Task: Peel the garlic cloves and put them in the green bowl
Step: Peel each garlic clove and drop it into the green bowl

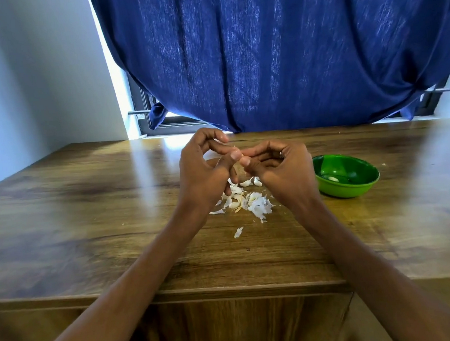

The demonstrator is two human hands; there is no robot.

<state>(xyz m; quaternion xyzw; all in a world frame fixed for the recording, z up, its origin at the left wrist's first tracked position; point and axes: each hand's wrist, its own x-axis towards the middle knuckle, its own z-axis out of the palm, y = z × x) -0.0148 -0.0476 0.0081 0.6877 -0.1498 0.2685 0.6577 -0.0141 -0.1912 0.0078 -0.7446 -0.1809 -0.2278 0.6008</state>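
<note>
Peeling is under way above a wooden table (86,209), seen from a head-worn camera looking down along two bare forearms. The left hand (205,172) and the right hand (278,165) are raised over the middle of the table with their thumb tips almost meeting. Between those tips a small pale garlic clove (241,156) is pinched; only a sliver of it shows, so its long axis cannot be told. The fingers of both hands are curled in around it, and which hand carries most of the grip is not clear.

Straight below the hands, on the table, lies a scatter of white papery skins (259,206), with a few whole-looking unpeeled cloves (249,182) at its far edge and one stray flake (238,232) nearer the camera.

The green bowl (366,185) stands on the table to the right of the hands, just beside the right wrist and apart from it. One pale peeled clove (333,179) rests inside. The right hand is plainly the nearer one to the bowl, so a finished clove would most likely travel rightward and a little down from the pinch.

Behind the table hangs a dark blue curtain (276,57) over a window; a pale wall (33,78) is at the far left. No brand, label or readable writing appears anywhere.
</note>
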